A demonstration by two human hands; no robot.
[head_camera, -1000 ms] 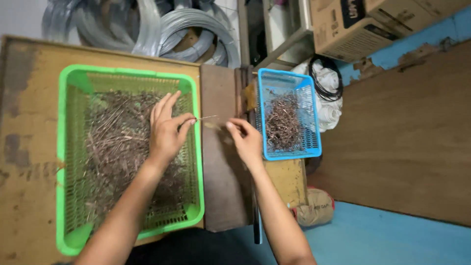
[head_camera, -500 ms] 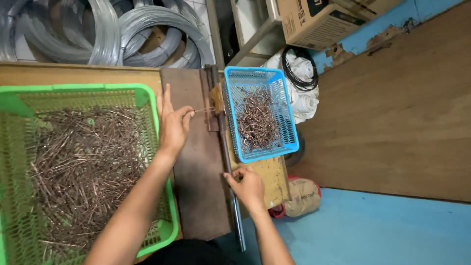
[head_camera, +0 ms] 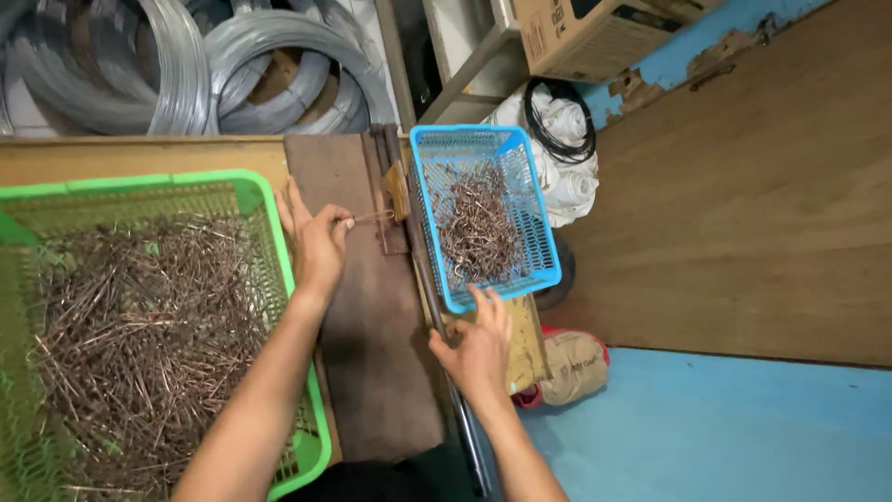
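Here the left hand pinches a thin wire piece into the small bending jig just left of the blue basket; the right hand clenches the lever bar. Best keep the wire seated while levering.

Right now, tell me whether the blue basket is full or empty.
Partly full: the blue basket holds a heap of bent wire pieces, bare mesh showing around it.
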